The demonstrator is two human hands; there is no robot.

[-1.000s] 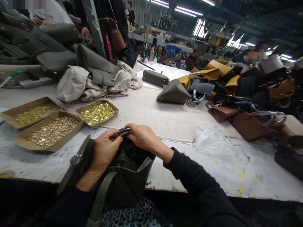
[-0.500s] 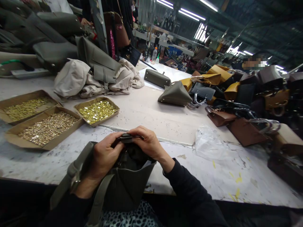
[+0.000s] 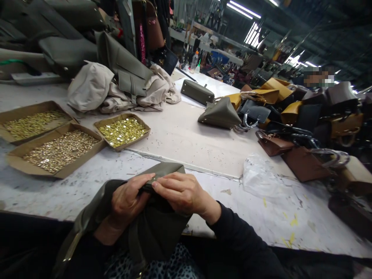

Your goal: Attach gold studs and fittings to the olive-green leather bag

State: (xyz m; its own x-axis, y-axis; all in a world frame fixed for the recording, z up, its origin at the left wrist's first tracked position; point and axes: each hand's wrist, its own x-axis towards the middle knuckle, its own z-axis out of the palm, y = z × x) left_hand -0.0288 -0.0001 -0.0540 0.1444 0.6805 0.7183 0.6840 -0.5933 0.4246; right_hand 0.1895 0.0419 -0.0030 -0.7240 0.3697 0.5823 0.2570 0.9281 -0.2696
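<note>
A dark olive handbag (image 3: 165, 230) rests against the table's front edge and my lap. Its upper edge is bunched between my two hands, and a flap of it stands up behind them. My left hand (image 3: 128, 201) is closed around that edge, thumb on the near side. Pressed close beside it, the fingertips of my right hand (image 3: 183, 192) pinch the same edge. A tiny shiny gold spot shows at the fingertips; whether it is a loose piece or a fitting cannot be made out. The bag's opening is mostly hidden by my hands.
Cardboard trays of small gold metal parts, including one tray (image 3: 122, 144), stand at the left. Behind them lie cream cloth (image 3: 90, 87) and more olive bags. A clear plastic bag (image 3: 258, 174) lies right of me, before a pile of handbags (image 3: 305, 162).
The handbag's edge has turned, so its olive outer side now stands up behind my hands and the opening is covered. My right fingers have closed in nearer to my left hand.
</note>
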